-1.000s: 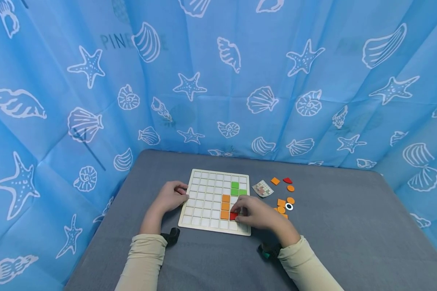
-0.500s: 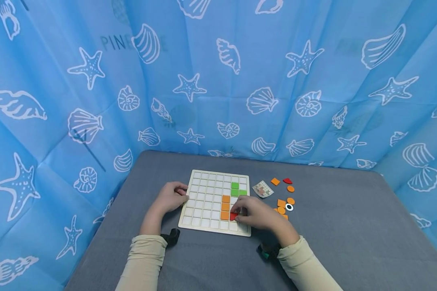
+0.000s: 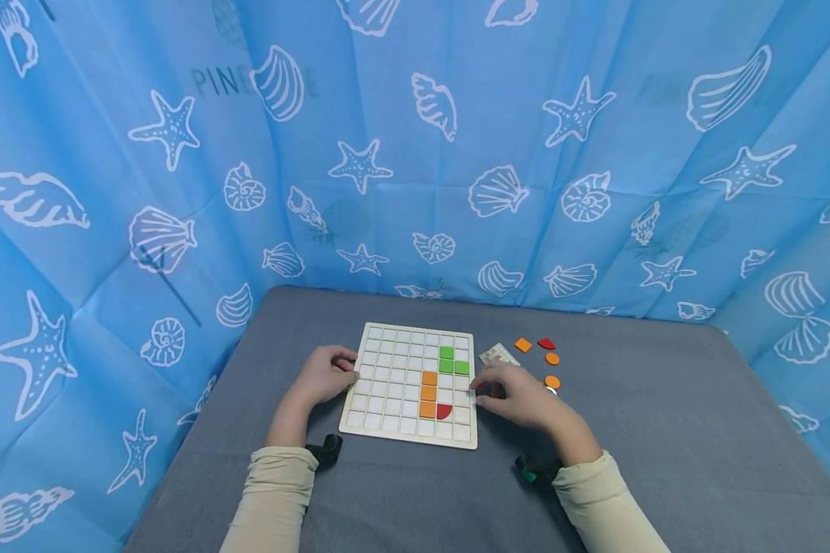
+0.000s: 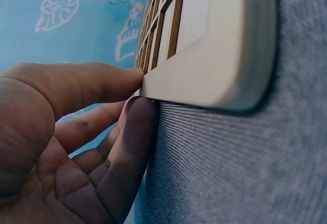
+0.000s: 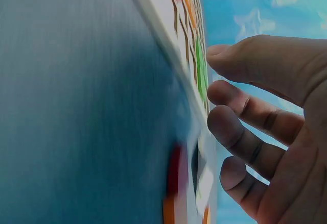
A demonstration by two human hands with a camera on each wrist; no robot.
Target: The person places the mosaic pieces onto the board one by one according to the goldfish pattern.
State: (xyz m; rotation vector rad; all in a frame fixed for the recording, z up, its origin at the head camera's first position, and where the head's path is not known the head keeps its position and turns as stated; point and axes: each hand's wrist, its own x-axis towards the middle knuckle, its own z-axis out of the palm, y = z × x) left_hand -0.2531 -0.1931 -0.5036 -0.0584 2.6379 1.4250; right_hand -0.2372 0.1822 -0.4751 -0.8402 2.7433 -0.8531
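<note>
Two hands: left hand [image 3: 323, 375] pinches the board [image 3: 391, 384] at nine o'clock, right hand [image 3: 519, 395] hangs by three, fingers loosely bent, kinda spread. Red piece [image 3: 444, 412] sits in a square around four.

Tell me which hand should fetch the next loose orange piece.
Right, most likely: the right hand is empty and close to the loose orange pieces, while the left hand pinches the left edge of the board, farther from them.
</note>
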